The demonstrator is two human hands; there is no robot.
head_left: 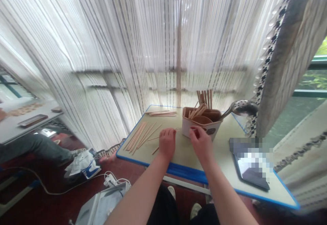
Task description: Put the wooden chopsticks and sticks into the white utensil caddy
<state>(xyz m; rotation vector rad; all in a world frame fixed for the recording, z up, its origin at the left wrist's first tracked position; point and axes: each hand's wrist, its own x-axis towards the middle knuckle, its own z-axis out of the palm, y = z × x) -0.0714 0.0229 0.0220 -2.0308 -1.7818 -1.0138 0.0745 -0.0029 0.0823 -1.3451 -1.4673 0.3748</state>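
My left hand (pixel 167 143) is closed above the table, fingers curled down around a thin wooden chopstick (pixel 153 138); its far end seems to come out by the fingertips. Another chopstick (pixel 155 150) lies partly under that hand. To the left, several loose chopsticks (pixel 138 138) are fanned out on the tabletop. My right hand (pixel 201 142) has its thumb and fingers pinched together before a white utensil holder (pixel 187 126) with a brown inside. Whatever is between those fingers is too small to make out. Flat-ended wooden sticks (pixel 201 104) and a slotted metal ladle (pixel 241 108) stand in the holder.
A second bunch of chopsticks (pixel 162 113) lies at the back of the blue-edged table (pixel 222 170). A dark tablet (pixel 251 167) rests on the right. Striped curtains (pixel 163 47) hang behind. On the left are another person's leg (pixel 38 148), a cable and a grey box (pixel 102 204).
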